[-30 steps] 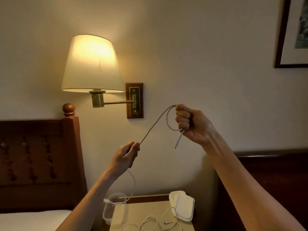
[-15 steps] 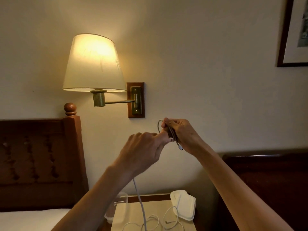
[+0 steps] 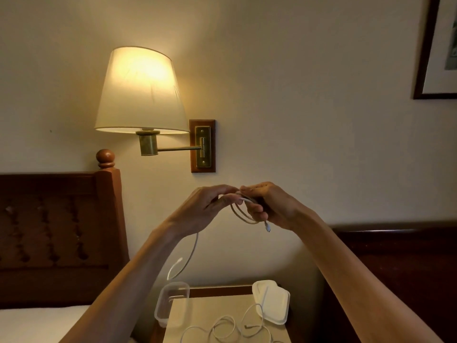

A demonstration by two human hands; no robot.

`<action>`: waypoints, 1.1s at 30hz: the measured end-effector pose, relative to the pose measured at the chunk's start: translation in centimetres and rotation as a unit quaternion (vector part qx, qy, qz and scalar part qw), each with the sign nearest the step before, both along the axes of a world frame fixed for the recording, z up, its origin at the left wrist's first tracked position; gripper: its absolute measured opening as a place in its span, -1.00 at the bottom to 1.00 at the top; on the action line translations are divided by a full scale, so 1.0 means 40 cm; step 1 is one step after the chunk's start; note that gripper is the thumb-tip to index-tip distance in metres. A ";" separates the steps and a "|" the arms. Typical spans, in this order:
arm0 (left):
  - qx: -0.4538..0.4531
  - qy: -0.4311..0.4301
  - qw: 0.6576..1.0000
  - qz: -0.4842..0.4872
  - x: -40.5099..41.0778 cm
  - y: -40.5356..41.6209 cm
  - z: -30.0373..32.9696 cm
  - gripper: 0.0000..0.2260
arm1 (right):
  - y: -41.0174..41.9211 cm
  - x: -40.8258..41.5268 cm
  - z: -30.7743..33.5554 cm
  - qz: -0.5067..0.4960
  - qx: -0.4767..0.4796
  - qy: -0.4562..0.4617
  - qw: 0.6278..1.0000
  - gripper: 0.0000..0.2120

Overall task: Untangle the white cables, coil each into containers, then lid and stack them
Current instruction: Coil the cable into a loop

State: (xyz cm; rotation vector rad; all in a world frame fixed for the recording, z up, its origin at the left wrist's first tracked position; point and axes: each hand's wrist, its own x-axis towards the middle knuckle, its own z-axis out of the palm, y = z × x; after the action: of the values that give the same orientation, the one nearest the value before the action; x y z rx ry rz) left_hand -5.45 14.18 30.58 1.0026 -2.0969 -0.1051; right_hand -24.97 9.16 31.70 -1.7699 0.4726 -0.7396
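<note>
Fingers of both hands pinching a white cable held up mid-air, right hand gripping its small coil, left hand feeding the tail, containers on the nightstand below.

- The thin white cable, held between both hands, looks like smooth plastic-sheathed cord with a faint sheen.
- The clear rectangular plastic container is glossy and see-through.
- The white rounded-rectangle plastic lids look matt and smooth.
- The pale square bedside tabletop has a smooth, dull finish.
- The dark red-brown carved wooden headboard is polished, with a turned knob.
- The cream pleatless fabric lampshade looks matt cloth.
- The lamp's arm and wall plate are brushed brass on a varnished wood block.
</note>
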 end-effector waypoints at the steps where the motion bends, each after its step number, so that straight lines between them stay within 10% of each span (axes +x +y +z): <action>1: 0.024 0.014 0.999 -0.020 0.000 0.003 -0.001 -0.69 | -0.002 -0.001 -0.002 0.007 0.013 -0.001 1.000 -0.63; 17: 0.041 0.217 0.975 -0.018 -0.041 -0.016 -0.008 -0.73 | 0.009 0.034 -0.008 0.098 0.149 -0.115 0.977 -0.65; 33: 0.085 0.225 0.966 0.092 0.148 -0.076 -0.237 -0.67 | -0.026 -0.054 0.074 0.091 0.257 -0.253 0.928 -0.75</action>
State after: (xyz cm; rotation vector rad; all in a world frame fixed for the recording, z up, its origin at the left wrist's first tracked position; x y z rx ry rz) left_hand 0.45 11.15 21.09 1.1471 -1.5956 -0.3868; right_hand -27.13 8.13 34.66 -1.0621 0.1268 -0.8163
